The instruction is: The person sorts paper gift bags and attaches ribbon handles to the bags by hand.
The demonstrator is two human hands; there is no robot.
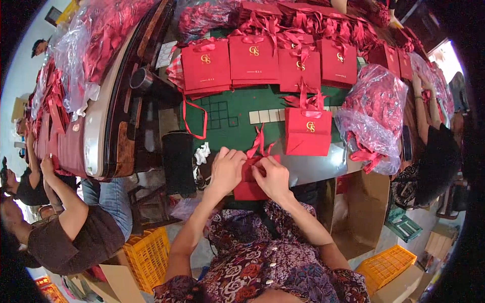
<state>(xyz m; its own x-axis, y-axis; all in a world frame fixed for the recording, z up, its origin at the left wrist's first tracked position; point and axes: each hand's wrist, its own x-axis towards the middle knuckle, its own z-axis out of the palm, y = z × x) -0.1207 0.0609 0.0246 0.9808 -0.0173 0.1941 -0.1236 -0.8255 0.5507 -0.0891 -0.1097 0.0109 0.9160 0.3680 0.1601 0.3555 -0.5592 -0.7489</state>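
Right in front of me, at the near edge of the table, is a small red paper gift bag [251, 191] with a red ribbon [259, 141] standing up from its top. My left hand [227, 170] is closed at the bag's upper left edge, its fingertips partly hidden. My right hand [273, 175] has its fingers curled and pinched over the upper right part of the same bag, by the ribbon. Just beyond, to the right, another red gift bag [307, 132] stands upright with a ribbon tied at its top.
Stacks of red bags [254, 59] line the far side of the green tabletop [230, 108]. A clear plastic sack of red ribbons [374, 111] lies to the right, and crumpled tissue [202, 153] to the left. Other people work at both sides. A yellow crate [146, 257] stands below left.
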